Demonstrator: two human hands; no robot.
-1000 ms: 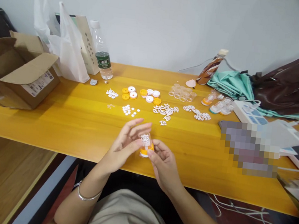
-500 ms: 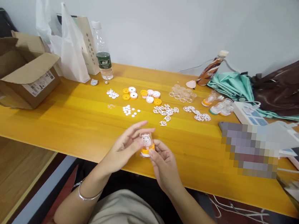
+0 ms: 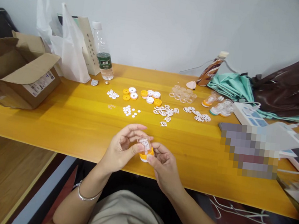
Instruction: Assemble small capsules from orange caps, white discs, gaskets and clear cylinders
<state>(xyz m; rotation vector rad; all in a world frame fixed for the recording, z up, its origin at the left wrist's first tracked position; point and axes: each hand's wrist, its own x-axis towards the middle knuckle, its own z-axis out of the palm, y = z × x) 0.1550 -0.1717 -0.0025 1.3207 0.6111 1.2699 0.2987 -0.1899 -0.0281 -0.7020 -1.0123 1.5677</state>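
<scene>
Near the front edge of the table I hold a small clear-capped toy (image 3: pixel 144 149) with an orange and white round base and white spoked parts inside. My left hand (image 3: pixel 122 148) is closed on the clear cap, thumb in front and fingers behind it. My right hand (image 3: pixel 163 164) grips the orange base between thumb and fingers. Just beyond my hands lie flat white wheel-like pieces (image 3: pixel 165 111), small white discs (image 3: pixel 130 111) and orange and white round bases (image 3: pixel 151 97).
Clear caps (image 3: pixel 183 94) and several assembled toys (image 3: pixel 221 106) stand toward the back right. On the left are an open cardboard box (image 3: pixel 28 87), a white plastic bag (image 3: pixel 71 52) and a water bottle (image 3: pixel 104 60). A power strip (image 3: pixel 249 114) and brown bag (image 3: pixel 289 88) occupy the right side.
The toy has come slightly lower and tilted, its cap leaning to the left. My left fingers have come down around the cap. The loose pieces on the table stay put.
</scene>
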